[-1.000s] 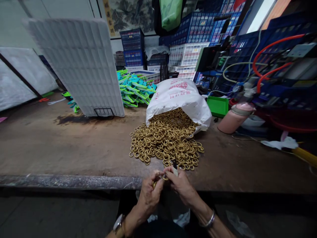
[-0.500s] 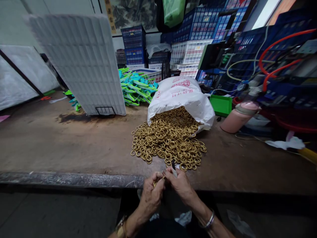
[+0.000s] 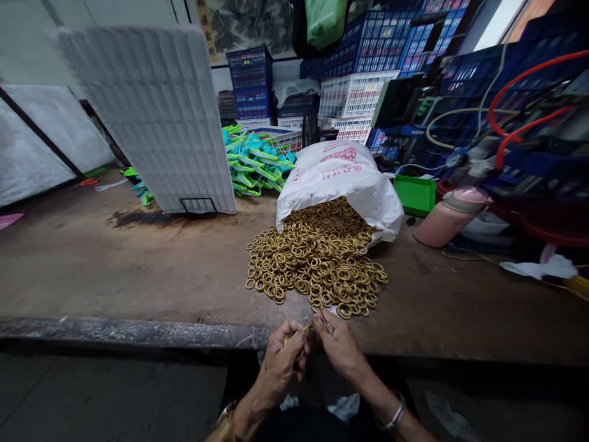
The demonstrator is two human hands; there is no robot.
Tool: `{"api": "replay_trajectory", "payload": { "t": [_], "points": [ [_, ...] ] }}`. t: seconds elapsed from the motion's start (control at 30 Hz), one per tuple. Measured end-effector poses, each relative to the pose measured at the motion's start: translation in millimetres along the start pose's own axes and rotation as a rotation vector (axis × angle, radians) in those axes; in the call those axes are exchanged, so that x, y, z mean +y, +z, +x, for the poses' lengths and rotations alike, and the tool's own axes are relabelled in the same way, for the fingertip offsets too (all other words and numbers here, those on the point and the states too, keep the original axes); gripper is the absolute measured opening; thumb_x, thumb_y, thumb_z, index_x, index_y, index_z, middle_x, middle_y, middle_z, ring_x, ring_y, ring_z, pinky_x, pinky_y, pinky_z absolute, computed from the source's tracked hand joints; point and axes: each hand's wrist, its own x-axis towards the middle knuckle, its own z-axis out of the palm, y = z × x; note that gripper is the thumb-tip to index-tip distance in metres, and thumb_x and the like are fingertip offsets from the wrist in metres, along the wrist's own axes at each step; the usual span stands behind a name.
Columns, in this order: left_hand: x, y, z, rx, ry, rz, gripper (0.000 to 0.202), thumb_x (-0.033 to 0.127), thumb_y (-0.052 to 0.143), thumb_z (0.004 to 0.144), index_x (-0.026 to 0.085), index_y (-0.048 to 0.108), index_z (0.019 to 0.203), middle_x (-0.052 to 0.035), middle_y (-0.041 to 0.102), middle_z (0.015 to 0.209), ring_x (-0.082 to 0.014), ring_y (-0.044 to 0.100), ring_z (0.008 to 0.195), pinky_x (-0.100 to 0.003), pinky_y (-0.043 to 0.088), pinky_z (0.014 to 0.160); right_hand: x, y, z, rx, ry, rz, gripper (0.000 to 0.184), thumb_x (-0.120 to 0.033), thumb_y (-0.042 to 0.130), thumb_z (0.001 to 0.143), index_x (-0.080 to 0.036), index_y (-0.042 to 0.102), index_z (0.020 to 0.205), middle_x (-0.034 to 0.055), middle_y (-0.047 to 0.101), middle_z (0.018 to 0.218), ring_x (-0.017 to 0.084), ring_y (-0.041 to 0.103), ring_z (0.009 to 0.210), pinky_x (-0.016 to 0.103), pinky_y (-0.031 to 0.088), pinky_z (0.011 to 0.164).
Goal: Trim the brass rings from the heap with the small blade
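My left hand [image 3: 281,357] is closed on a gold-coloured ring [image 3: 287,339], just off the table's front edge. Only parts of the ring show between the fingers. Close beside it, my right hand [image 3: 341,348] pinches a slim grey tool [image 3: 327,323]; its kind is not clear and its end is mostly hidden. The fingertips of both hands nearly meet. Beyond them, a pile of gold-coloured rings [image 3: 317,264] spreads over the brown table [image 3: 184,264], spilling from the mouth of a white sack [image 3: 331,175] with red print.
A white padded panel [image 3: 156,116] stands at the left. Green and turquoise plastic pieces [image 3: 255,162] are heaped behind it. To the right are a green tray [image 3: 415,195], a pink bottle [image 3: 453,216] and red hoses [image 3: 510,135]. Stacked crates [image 3: 359,95] fill the back.
My right hand has turned the slim tool, so its dark end no longer sticks up. My left fingers have shifted around the ring. The view has swung slightly left.
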Motion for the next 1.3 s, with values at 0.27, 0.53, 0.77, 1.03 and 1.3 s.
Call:
{"api": "replay_trajectory", "payload": {
  "t": [0.27, 0.53, 0.77, 1.03, 1.3],
  "points": [
    [8, 2.1, -2, 0.053, 0.013, 0.055, 0.039, 0.054, 0.057, 0.066, 0.019, 0.039, 0.069, 0.0082, 0.041, 0.049, -0.0028, 0.031, 0.037, -0.015, 0.023, 0.035, -5, -1, -14, -0.192, -0.116, -0.412, 0.026, -0.005, 0.034, 0.061, -0.021, 0.050, 0.073, -0.0006, 0.058, 0.063, 0.013, 0.053, 0.060, 0.020, 0.030, 0.056],
    [-3, -2.8, 1, 0.061, 0.105, 0.151, 0.037, 0.053, 0.051, 0.071, 0.019, 0.040, 0.066, 0.0080, 0.039, 0.047, -0.0036, 0.030, 0.036, -0.016, 0.023, 0.035, -4, -1, -13, -0.144, -0.121, -0.533, 0.029, -0.002, 0.033, 0.059, -0.020, 0.049, 0.075, 0.0007, 0.057, 0.064, 0.013, 0.050, 0.060, 0.021, 0.027, 0.055],
    [-4, -5.9, -5, 0.040, 0.277, 0.293, 0.033, 0.046, 0.050, 0.076, 0.017, 0.045, 0.063, 0.0063, 0.038, 0.048, -0.0052, 0.032, 0.041, -0.018, 0.027, 0.042, 4, -8, -8, -0.265, -0.116, -0.533, 0.026, -0.003, 0.034, 0.056, -0.020, 0.046, 0.070, -0.0024, 0.050, 0.058, 0.012, 0.045, 0.055, 0.021, 0.025, 0.053],
    [-6, -6.2, -2, 0.033, 0.231, 0.255, 0.032, 0.046, 0.048, 0.077, 0.018, 0.043, 0.065, 0.0067, 0.037, 0.049, -0.0054, 0.031, 0.041, -0.018, 0.026, 0.043, -9, -12, -14, -0.226, -0.148, -0.573, 0.028, -0.002, 0.033, 0.054, -0.020, 0.045, 0.073, -0.0011, 0.050, 0.060, 0.013, 0.046, 0.057, 0.021, 0.026, 0.054],
    [-8, -9.1, -3, 0.022, 0.246, 0.251, 0.030, 0.045, 0.051, 0.076, 0.018, 0.044, 0.066, 0.0063, 0.038, 0.050, -0.0064, 0.031, 0.044, -0.019, 0.025, 0.044, -7, -6, -19, -0.211, -0.169, -0.622, 0.030, -0.003, 0.033, 0.056, -0.020, 0.046, 0.077, 0.0010, 0.058, 0.066, 0.014, 0.051, 0.059, 0.022, 0.027, 0.056]
  ]
}}
